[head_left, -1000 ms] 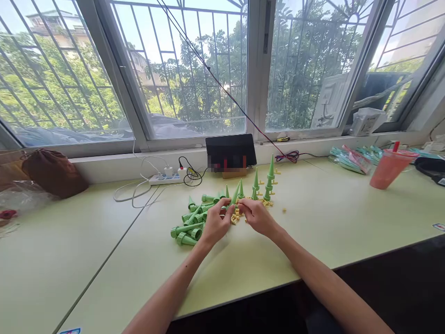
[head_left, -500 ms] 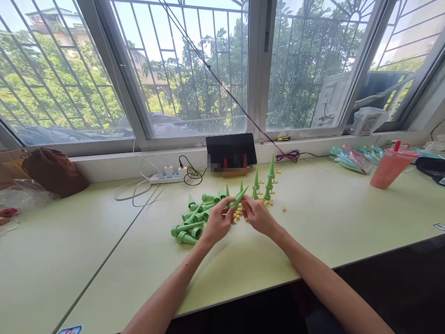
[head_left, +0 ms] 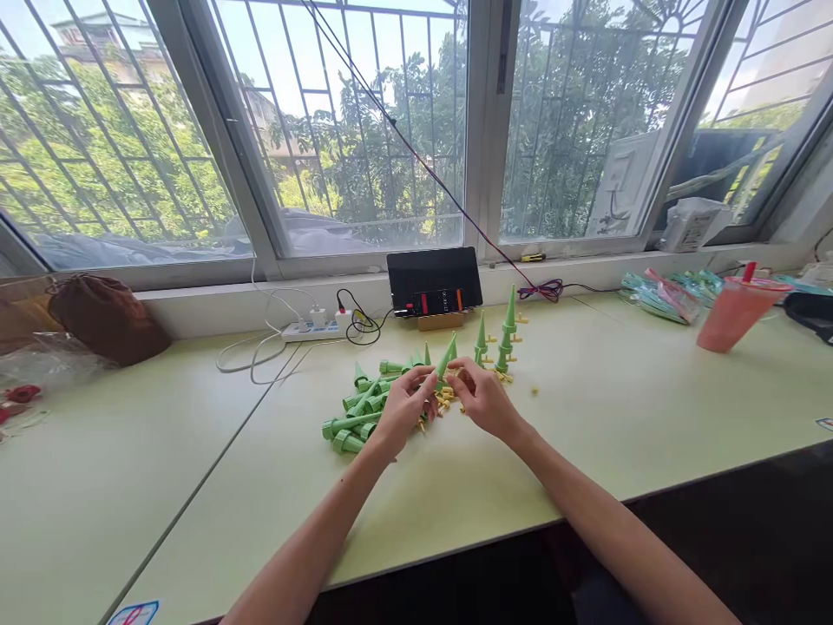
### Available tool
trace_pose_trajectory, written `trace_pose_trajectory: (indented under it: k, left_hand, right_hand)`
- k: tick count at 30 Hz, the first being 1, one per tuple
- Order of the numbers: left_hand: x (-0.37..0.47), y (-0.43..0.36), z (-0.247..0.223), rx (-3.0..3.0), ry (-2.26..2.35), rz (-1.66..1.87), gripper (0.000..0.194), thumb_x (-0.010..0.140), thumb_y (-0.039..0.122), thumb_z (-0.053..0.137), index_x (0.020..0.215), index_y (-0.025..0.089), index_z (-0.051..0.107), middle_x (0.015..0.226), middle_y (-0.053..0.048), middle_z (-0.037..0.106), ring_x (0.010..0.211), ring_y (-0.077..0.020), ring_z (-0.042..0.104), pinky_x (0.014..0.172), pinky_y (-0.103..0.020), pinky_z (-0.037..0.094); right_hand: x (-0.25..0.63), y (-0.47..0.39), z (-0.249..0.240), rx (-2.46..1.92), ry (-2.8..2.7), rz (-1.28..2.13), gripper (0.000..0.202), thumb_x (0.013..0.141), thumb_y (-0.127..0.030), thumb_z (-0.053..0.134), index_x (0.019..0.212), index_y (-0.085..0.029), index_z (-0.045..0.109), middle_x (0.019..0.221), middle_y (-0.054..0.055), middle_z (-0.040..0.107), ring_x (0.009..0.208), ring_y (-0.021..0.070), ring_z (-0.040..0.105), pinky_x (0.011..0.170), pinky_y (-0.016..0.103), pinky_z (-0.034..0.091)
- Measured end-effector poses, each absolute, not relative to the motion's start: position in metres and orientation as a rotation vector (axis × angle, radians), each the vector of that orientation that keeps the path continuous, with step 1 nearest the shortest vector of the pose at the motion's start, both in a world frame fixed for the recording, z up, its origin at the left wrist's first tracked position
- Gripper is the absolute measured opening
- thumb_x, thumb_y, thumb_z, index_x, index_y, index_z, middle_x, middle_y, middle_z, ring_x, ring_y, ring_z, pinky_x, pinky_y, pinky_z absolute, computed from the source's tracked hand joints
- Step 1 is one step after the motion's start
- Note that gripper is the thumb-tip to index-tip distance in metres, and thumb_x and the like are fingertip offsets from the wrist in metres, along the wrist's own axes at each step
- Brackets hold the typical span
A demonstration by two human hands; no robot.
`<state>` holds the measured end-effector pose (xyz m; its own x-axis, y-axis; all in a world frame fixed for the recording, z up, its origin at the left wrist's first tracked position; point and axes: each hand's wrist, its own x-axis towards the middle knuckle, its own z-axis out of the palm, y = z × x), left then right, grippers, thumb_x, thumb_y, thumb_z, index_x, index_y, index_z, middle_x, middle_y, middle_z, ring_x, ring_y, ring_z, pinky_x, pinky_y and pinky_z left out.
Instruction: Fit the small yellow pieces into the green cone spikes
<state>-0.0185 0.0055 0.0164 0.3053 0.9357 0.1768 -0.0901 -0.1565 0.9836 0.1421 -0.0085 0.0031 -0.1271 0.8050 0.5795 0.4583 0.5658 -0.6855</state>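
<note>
My left hand is closed round a green plastic watering spike, its tip pointing up and slightly right. Close beside it my right hand has its fingers curled together near the spike's base; whatever they pinch is hidden. A heap of green spikes lies left of and partly behind my left hand. Small yellow valves are scattered between and behind my hands. To the right, green spikes with yellow valves stuck out of their sides stand stacked upright.
A tablet leans against the window sill, with a phone in front. A power strip with cables lies at back left, near a brown bag. On the right stand a red cup with a straw and plastic packets.
The spike in my left hand has tilted more upright. My right hand's fingers have shifted slightly up at its base, and the view has moved a little.
</note>
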Motion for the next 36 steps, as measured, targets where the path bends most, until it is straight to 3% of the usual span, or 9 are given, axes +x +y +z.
trace_pose_trajectory:
  k: [5, 19, 28, 36]
  left_hand:
    - [-0.0213, 0.0081, 0.0137, 1.31, 0.798, 1.061, 0.042, 0.073, 0.049, 0.07, 0.095, 0.014, 0.065, 0.068, 0.0, 0.057, 0.05, -0.0075, 0.049, 0.045, -0.02, 0.04]
    - [-0.0204, 0.0099, 0.016, 1.13, 0.761, 1.114, 0.038, 0.07, 0.046, 0.074, 0.087, 0.014, 0.061, 0.069, 0.002, 0.055, 0.048, -0.0053, 0.047, 0.042, -0.019, 0.039]
    - [-0.0211, 0.0092, 0.015, 1.125, 0.761, 1.096, 0.035, 0.072, 0.044, 0.073, 0.085, 0.014, 0.06, 0.068, 0.002, 0.055, 0.048, -0.0049, 0.047, 0.042, -0.018, 0.04]
    - [-0.0222, 0.0096, 0.0131, 1.168, 0.769, 1.09, 0.035, 0.073, 0.045, 0.073, 0.087, 0.015, 0.062, 0.067, 0.002, 0.056, 0.048, -0.0055, 0.047, 0.041, -0.018, 0.039]
  right_hand:
    - [0.1425, -0.0092, 0.0041, -1.049, -1.737, 0.416, 0.021, 0.092, -0.036, 0.049, 0.104, -0.019, 0.053, 0.072, 0.0, 0.058, 0.051, 0.0109, 0.047, 0.049, 0.023, 0.037]
    - [0.1429, -0.0091, 0.0033, -1.04, -1.76, 0.408, 0.022, 0.088, -0.034, 0.055, 0.104, -0.019, 0.056, 0.082, 0.003, 0.061, 0.05, 0.0091, 0.047, 0.05, 0.023, 0.04]
    - [0.144, -0.0054, -0.0002, -1.015, -1.785, 0.373, 0.019, 0.09, -0.033, 0.054, 0.101, -0.018, 0.059, 0.08, 0.003, 0.061, 0.053, 0.0101, 0.046, 0.052, 0.024, 0.039]
    - [0.1445, -0.0038, -0.0016, -1.014, -1.851, 0.372, 0.019, 0.092, -0.031, 0.05, 0.079, -0.018, 0.055, 0.063, -0.002, 0.053, 0.055, 0.011, 0.043, 0.055, 0.023, 0.034]
